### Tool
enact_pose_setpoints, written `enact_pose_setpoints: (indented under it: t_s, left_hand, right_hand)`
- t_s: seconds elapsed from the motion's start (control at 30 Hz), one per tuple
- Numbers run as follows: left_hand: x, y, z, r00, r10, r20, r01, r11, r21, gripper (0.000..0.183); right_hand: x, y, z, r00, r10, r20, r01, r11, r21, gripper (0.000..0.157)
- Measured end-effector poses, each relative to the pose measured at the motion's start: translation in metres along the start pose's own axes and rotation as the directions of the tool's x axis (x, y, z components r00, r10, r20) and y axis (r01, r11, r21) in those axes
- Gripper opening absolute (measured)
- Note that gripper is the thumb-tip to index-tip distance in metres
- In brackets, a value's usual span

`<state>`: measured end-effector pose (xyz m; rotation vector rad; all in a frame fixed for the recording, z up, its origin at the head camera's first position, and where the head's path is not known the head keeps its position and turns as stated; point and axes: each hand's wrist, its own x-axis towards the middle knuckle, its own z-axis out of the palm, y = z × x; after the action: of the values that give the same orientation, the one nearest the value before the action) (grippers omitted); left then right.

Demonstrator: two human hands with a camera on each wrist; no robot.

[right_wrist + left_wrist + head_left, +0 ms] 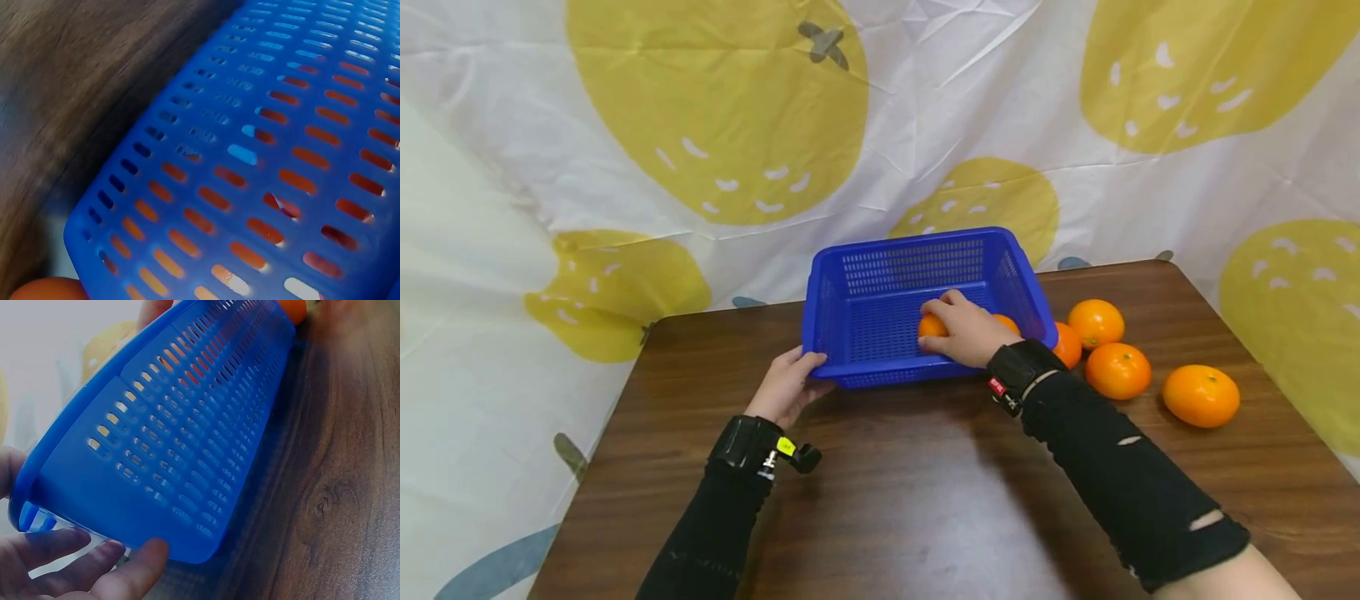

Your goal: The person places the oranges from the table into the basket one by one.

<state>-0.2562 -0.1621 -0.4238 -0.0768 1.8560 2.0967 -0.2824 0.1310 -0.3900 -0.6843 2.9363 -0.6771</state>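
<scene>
A blue plastic basket (895, 371) with slotted walls stands at the back of the table. My left hand (786, 387) grips its front left corner, thumb over the rim and fingers below; the left wrist view shows these fingers (134, 572) against the outside of the basket wall (156, 456). Inside the basket, my right hand (966, 331) holds an orange (932, 327) between thumb and fingers. Another orange (1007, 323) lies in the basket, partly behind that hand. Through the slots of the basket wall (206, 169), orange fruit shows in the right wrist view; the right hand itself is hidden there.
Right of the basket, several oranges lie on the brown wooden table (880, 500): one orange (1096, 323) at the back, one orange (1117, 371) before it, another orange (1201, 396) farther right. A fruit-printed cloth (760, 150) hangs behind the table.
</scene>
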Motion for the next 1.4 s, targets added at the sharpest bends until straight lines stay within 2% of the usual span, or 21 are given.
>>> enact_pose_setpoints:
  t_s: [0.2, 0.37, 0.57, 0.8, 1.13, 1.4]
  left_hand:
    - [-0.001, 0.002, 0.001, 1.0, 0.006, 0.001, -0.006, 1.0, 0.011, 0.048]
    - [-0.001, 0.001, 0.002, 1.0, 0.007, 0.011, -0.007, 1.0, 0.015, 0.048]
    - [-0.002, -0.002, 0.003, 1.0, 0.012, 0.009, -0.012, 1.0, 0.003, 0.047]
    - [-0.003, -0.001, 0.004, 1.0, 0.004, 0.009, -0.004, 1.0, 0.0, 0.047]
    - [-0.003, 0.001, 0.004, 1.0, -0.003, 0.008, 0.003, 1.0, 0.0, 0.048]
    - [-0.003, 0.003, 0.002, 1.0, 0.0, 0.007, 0.0, 1.0, 0.01, 0.048]
  right_hand:
    - [0.006, 0.002, 0.002, 0.999, 0.001, 0.047, -0.002, 1.0, 0.022, 0.042]
    - [0.009, 0.004, 0.003, 0.997, -0.007, 0.078, 0.008, 1.0, -0.013, 0.039]
    - [0.012, 0.003, 0.006, 0.99, 0.025, 0.137, -0.021, 0.999, -0.035, 0.04]
    - [0.016, 0.007, 0.011, 0.985, 0.048, 0.164, -0.042, 0.998, -0.04, 0.04]
    - [0.011, 0.001, 0.005, 0.987, 0.041, 0.158, -0.035, 0.999, -0.04, 0.041]
    - [0.004, 0.005, -0.001, 0.998, -0.009, 0.059, 0.007, 0.999, 0.033, 0.043]
